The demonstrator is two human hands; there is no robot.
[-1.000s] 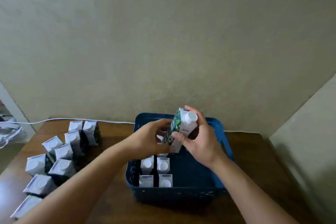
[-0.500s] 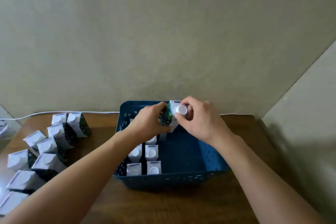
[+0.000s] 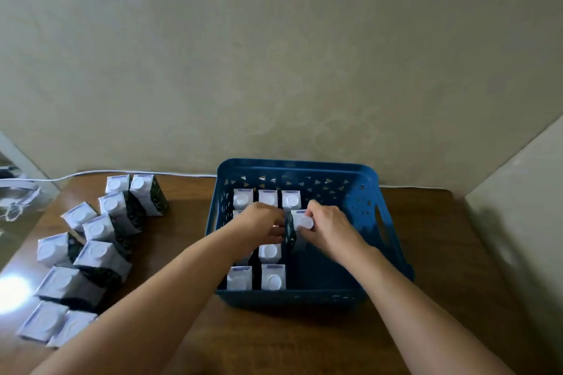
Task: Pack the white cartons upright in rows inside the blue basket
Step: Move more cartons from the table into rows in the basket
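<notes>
The blue basket (image 3: 370,210) stands on the wooden table in front of me. Several white cartons with round caps stand upright in rows along its left half, such as one at the near edge (image 3: 273,277). Both hands are down inside the basket around one more carton (image 3: 300,224), white-topped with a dark green side, standing in the third column just behind the back row's neighbour. My left hand (image 3: 259,227) presses on its left side and my right hand (image 3: 330,230) grips its right side and top. The carton's lower part is hidden.
Several more white cartons (image 3: 97,250) stand and lean in a loose cluster on the table's left. A white cable (image 3: 91,174) runs along the wall behind them. The basket's right half (image 3: 323,271) holds no cartons. Beige walls close in behind and to the right.
Both hands have lowered the carton from above the basket rim down into it, beside the standing rows. The view has shifted, so more of the basket's back shows.
</notes>
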